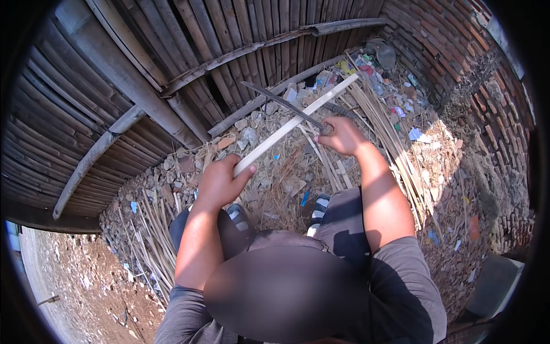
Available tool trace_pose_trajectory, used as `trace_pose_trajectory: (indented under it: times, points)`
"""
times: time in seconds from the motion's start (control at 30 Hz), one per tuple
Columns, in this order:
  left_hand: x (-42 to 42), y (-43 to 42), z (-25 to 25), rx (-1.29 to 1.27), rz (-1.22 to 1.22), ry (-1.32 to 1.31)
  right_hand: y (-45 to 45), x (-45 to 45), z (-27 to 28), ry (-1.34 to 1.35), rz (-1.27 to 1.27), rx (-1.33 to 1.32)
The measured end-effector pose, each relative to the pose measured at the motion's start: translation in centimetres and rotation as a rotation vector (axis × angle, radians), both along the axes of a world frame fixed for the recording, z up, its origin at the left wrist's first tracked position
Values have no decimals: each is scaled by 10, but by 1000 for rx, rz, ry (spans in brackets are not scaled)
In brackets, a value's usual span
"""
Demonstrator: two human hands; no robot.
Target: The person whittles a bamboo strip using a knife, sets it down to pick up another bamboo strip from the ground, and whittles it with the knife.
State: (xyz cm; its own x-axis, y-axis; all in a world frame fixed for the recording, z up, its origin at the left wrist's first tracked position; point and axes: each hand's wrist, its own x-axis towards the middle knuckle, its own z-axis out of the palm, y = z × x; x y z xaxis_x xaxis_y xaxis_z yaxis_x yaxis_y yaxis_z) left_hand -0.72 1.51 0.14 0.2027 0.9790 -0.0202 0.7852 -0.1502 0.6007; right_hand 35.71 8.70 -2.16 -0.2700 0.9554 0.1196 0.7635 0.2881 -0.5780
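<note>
My left hand (220, 180) is closed around the near end of a pale bamboo strip (269, 141), which slants up and away to the right. In my right hand (344, 136) is a machete (275, 98) with a long, dark, narrow blade; its handle is mostly hidden by my fingers. The blade points to the upper left and crosses the strip beyond its middle. Whether edge and wood touch at the crossing, I cannot tell. Both hands are held out in front of my bent knees, above the littered ground.
Long split bamboo strips (395, 155) lie on the right, and another bundle (152, 238) lies on the left. A bamboo wall (172, 51) stands ahead and left, a brick wall (452, 51) on the right. Rubble and plastic litter (375, 74) cover the ground.
</note>
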Motion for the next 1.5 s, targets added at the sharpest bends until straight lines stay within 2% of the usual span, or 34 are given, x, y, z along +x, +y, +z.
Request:
trace_pose_trajectory:
  times: [0.13, 0.33, 0.43, 0.53, 0.67, 0.77, 0.97, 1.5]
  points:
    - [3, 0, -2, 16, 0, 31, -5, -6, 14, -91, -37, -46]
    - [3, 0, -2, -16, -2, 30, -13, -38, 22, -232, 56, -162]
    - [3, 1, -2, -19, -6, 37, -11, -40, 25, -225, 104, -198]
    - [3, 1, -2, -8, -11, 21, -8, -28, 13, -111, 50, -116]
    - [3, 0, 0, 1, -15, -4, -3, -7, 21, -73, -27, -186]
    - [1, 0, -4, 17, -23, 3, 0, 4, 4, -19, -72, -154]
    - [-1, 1, -5, -8, -10, -1, 1, -2, 12, -99, -62, -168]
    - [2, -1, 3, -51, -27, 28, 0, -5, 11, 74, -52, -259]
